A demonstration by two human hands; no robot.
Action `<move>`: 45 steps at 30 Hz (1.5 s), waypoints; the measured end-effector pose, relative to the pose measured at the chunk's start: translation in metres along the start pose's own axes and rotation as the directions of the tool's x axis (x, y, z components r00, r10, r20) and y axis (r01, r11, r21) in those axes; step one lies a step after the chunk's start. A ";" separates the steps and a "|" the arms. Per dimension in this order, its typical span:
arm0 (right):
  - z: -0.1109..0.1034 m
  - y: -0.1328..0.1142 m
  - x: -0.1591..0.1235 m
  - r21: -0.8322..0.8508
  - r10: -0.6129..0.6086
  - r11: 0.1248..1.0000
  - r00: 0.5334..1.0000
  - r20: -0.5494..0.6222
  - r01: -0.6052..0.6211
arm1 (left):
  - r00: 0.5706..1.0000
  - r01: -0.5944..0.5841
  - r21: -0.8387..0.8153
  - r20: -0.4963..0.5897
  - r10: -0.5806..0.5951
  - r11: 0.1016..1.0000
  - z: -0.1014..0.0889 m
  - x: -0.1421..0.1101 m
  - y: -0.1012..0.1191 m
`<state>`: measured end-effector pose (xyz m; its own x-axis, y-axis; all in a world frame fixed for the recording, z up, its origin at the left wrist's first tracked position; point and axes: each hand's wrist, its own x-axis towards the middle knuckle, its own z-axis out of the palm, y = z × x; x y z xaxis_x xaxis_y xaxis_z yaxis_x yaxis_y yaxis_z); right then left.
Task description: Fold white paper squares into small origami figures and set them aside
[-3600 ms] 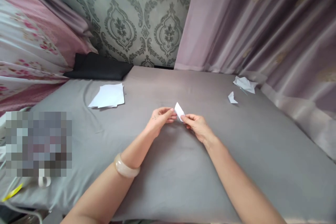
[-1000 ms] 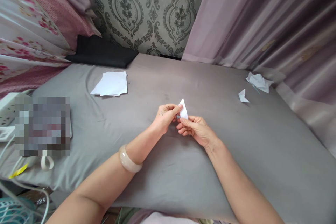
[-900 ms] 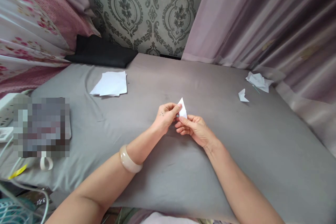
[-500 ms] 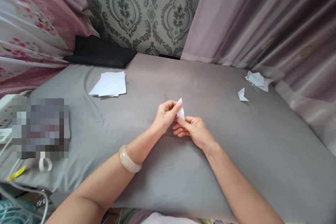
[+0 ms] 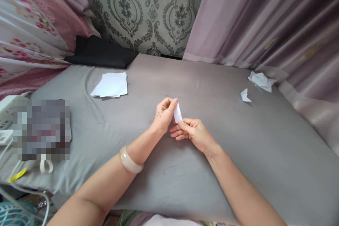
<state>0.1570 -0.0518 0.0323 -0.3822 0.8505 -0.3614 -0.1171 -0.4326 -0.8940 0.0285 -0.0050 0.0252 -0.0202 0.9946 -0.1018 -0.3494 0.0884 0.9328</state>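
Note:
A small folded piece of white paper point(image 5: 177, 113) is held up above the grey sheet, between both hands. My left hand point(image 5: 164, 114) pinches its upper end with thumb and fingers; a pale bangle point(image 5: 130, 161) circles that forearm. The lower end is gripped by my right hand point(image 5: 194, 132), its thumb on the near face and the other fingers partly spread behind. Part of the paper is hidden under the fingers.
White sheets point(image 5: 112, 84) lie stacked at the left. A folded paper piece point(image 5: 245, 95) and a crumpled paper pile point(image 5: 261, 80) are at the right. Black cloth point(image 5: 102, 52) rests by the wall. A blurred-out object point(image 5: 43, 129) sits at the left near cables.
My left hand has shifted slightly left and up, near the paper's top end. The paper now leans left and shows a longer strip. My right hand has barely moved.

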 end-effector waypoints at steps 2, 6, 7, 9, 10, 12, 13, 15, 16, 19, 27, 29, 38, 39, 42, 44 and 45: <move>0.001 0.000 0.000 -0.009 -0.001 1.000 1.000 -0.008 0.001 | 1.000 -0.010 -0.014 0.005 0.010 1.000 -0.001 0.001 -0.001; 0.002 0.001 0.002 -0.122 -0.038 0.992 0.988 -0.148 0.020 | 0.999 0.010 0.022 0.044 -0.011 1.000 -0.003 0.006 -0.005; 0.002 0.003 0.002 -0.185 -0.071 0.982 0.976 -0.207 0.032 | 0.999 0.016 0.042 0.051 -0.019 0.999 -0.003 0.007 -0.006; 0.001 0.006 0.003 -0.348 -0.177 0.935 0.935 -0.308 0.062 | 0.997 0.044 0.069 0.065 -0.049 0.997 -0.002 0.006 -0.007; 0.001 0.008 0.003 -0.445 -0.246 0.892 0.909 -0.337 0.076 | 0.995 0.065 0.072 0.075 -0.070 0.995 -0.001 0.005 -0.007; 0.001 0.010 0.002 -0.645 -0.393 0.759 0.852 -0.345 0.090 | 0.989 0.101 0.065 0.100 -0.107 0.993 0.001 0.002 -0.006; 0.001 0.011 0.001 -0.734 -0.458 0.674 0.827 -0.326 0.085 | 0.988 0.111 0.060 0.106 -0.116 0.992 0.002 0.000 -0.005; 0.002 0.011 -0.001 -0.855 -0.542 0.516 0.794 -0.274 0.057 | 0.987 0.119 0.045 0.104 -0.123 0.992 0.003 -0.002 -0.004; 0.003 0.010 -0.002 -0.886 -0.562 0.462 0.787 -0.255 0.043 | 0.987 0.123 0.036 0.101 -0.126 0.992 0.003 -0.002 -0.003; 0.004 0.008 -0.004 -0.911 -0.576 0.412 0.780 -0.245 0.018 | 0.983 0.133 0.017 0.124 -0.134 0.991 0.001 -0.002 -0.002; -0.005 0.002 -0.002 -0.744 -0.548 0.651 0.770 -0.326 0.148 | 0.951 0.183 0.035 0.246 -0.186 0.983 -0.001 -0.002 0.000; -0.007 0.002 0.000 -0.679 -0.516 0.714 0.785 -0.343 0.173 | 0.948 0.196 0.022 0.251 -0.195 0.980 -0.001 -0.003 0.001; -0.008 0.004 0.000 -0.570 -0.443 0.801 0.823 -0.356 0.185 | 0.980 0.037 0.157 0.190 -0.067 0.987 -0.002 -0.003 -0.003; -0.008 0.005 0.000 -0.596 -0.465 0.780 0.813 -0.351 0.189 | 0.982 -0.012 0.198 0.189 -0.026 0.980 -0.002 -0.003 -0.005; -0.009 0.007 0.000 -0.668 -0.505 0.722 0.797 -0.332 0.179 | 0.974 -0.122 0.324 0.221 0.050 0.938 -0.002 -0.003 -0.009; -0.009 0.009 0.001 -0.690 -0.505 0.704 0.801 -0.322 0.166 | 0.970 -0.150 0.397 0.238 0.056 0.905 -0.003 -0.003 -0.011; -0.009 0.010 0.001 -0.697 -0.504 0.698 0.803 -0.319 0.161 | 0.969 -0.157 0.426 0.239 0.056 0.891 -0.004 -0.003 -0.012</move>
<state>0.1640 -0.0525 0.0207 0.0448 0.9961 0.0758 0.4957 0.0437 -0.8674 0.0291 -0.0091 0.0129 0.1849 0.9821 0.0367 0.0908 -0.0542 0.9944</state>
